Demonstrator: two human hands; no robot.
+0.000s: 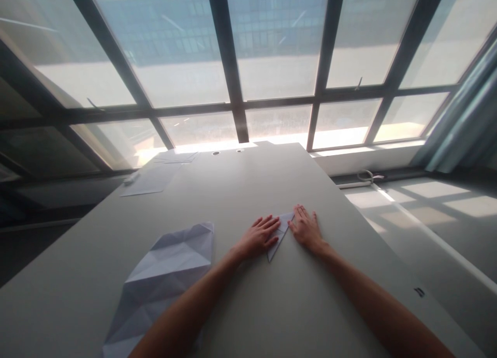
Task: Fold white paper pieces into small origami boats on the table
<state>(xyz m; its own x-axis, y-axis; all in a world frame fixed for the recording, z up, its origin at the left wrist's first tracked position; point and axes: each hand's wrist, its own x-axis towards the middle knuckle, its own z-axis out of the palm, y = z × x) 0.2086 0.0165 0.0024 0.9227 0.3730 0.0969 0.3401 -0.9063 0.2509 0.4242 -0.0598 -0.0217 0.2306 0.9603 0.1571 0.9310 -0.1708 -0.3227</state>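
Observation:
A small folded sheet of white paper [282, 223] lies on the table, its lower end coming to a sharp point. Resting on its left part, my left hand [261, 236] has its fingers spread and covers some of it. My right hand [305, 227] lies flat at the paper's upper right corner, fingers apart, with the thumb side touching or very close to the edge. To the left of my left forearm is a larger creased sheet of paper [171, 262], partly hidden under or behind that arm.
The white table [248, 187] reaches toward large windows [272, 42]. Flat papers [149, 179] and a small white object [131, 178] lie at its far left. Two round holes sit near the far edge. A curtain [462, 115] hangs at the right, and a cable [365, 176] lies beyond the table.

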